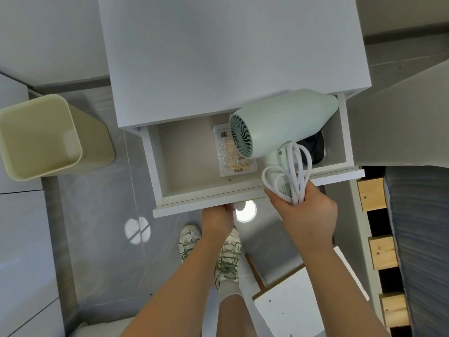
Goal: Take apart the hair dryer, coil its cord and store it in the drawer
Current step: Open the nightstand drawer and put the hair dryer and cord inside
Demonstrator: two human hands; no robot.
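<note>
A pale green hair dryer [286, 120] hangs over the right half of the open white drawer [155, 164], its slotted rear grille facing left. Its white cord [295, 173] is gathered in loops beside the handle. My right hand [303, 210] is shut on the handle's end and the cord loops, just above the drawer's front edge. My left hand [218, 220] is under the drawer front, fingers curled at its underside; what it grips is hidden.
Inside the drawer lie a flat printed packet [233, 164] and a dark object [314, 147] under the dryer. A beige bin [41, 137] stands at left. A bed with wooden slats [384, 251] is at right. My feet in sneakers [228, 256] are below.
</note>
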